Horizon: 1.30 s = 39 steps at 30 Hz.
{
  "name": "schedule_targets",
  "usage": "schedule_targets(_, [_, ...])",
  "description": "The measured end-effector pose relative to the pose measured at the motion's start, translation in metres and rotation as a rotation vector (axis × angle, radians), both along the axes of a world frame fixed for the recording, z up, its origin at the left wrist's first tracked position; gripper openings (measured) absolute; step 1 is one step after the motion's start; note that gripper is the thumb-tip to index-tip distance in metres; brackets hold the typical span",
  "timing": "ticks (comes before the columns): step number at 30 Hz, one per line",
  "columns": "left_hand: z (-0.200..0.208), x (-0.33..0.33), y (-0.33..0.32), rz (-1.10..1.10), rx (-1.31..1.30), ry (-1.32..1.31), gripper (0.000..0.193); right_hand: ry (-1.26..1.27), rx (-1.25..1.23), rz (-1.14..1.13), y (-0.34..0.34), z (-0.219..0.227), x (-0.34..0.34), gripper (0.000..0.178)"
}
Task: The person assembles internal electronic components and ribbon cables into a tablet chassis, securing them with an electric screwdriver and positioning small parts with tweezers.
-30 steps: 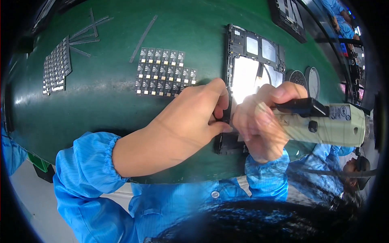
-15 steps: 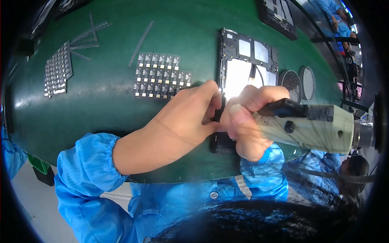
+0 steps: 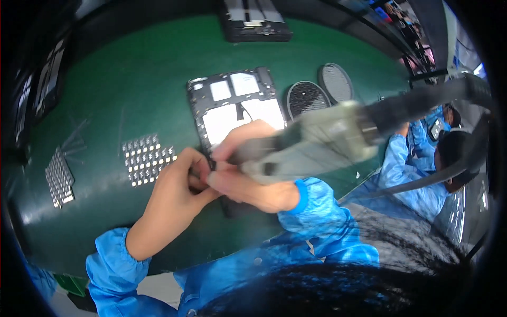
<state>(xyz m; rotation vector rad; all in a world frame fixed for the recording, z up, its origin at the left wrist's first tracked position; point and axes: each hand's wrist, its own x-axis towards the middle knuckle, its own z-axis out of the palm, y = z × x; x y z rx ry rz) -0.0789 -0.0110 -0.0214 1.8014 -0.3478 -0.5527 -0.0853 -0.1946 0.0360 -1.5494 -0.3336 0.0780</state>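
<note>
An opened tablet-like device [image 3: 211, 121] with a black frame and white panels lies in front of me. My left hand [image 3: 177, 187] is at its near left edge, thumb and fingertips pinched together; whatever they hold is hidden. Against those fingertips, my right hand [image 3: 248, 182] is wrapped round a pale grey-green electric screwdriver [image 3: 325, 142]. The tool lies slantwise over the device's near right side, its thick dark cable [image 3: 422, 102] running off to the right. Motion smears the right hand and the tool, and its tip is hidden.
Left of the device sits a group of small circuit boards [image 3: 142, 161], with another board panel [image 3: 59, 178] farther left. Two round dishes [image 3: 306, 99] [image 3: 336, 83] of small parts stand to its right. A second device [image 3: 256, 24] lies at the back. Co-workers in blue [image 3: 417, 177] are at the right.
The view has swung, so the device and both hands now appear farther left and the boards lower. My right hand still grips the screwdriver, and the hands remain together at the device's edge.
</note>
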Motion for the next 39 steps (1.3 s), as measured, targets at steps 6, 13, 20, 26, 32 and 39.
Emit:
schedule_targets(6, [0.012, -0.003, -0.008, 0.02, 0.07, 0.178, 0.037, -0.299, 0.39, -0.578, -0.098, -0.018, 0.013, 0.033])
schedule_targets(13, [0.012, -0.003, -0.007, 0.085, 0.022, 0.349, 0.038, -0.295, 0.396, -0.652, -0.138, -0.04, 0.029, 0.028])
schedule_targets(20, [0.014, -0.003, -0.008, 0.121, -0.039, 0.452, 0.038, -0.199, 0.285, -0.65, -0.137, -0.044, 0.033, 0.028])
schedule_targets(26, [0.021, 0.001, -0.011, 0.071, 0.06, 0.425, 0.038, -0.208, 0.184, -0.672, -0.136, -0.043, 0.035, 0.029])
schedule_targets(32, [0.018, -0.002, -0.005, 0.09, 0.013, 0.373, 0.037, -0.19, 0.179, -0.611, -0.131, -0.044, 0.035, 0.021])
schedule_targets(39, [0.009, 0.004, 0.001, -0.053, 0.035, 0.18, 0.036, -0.22, 0.023, -0.55, -0.132, -0.045, 0.029, 0.027])
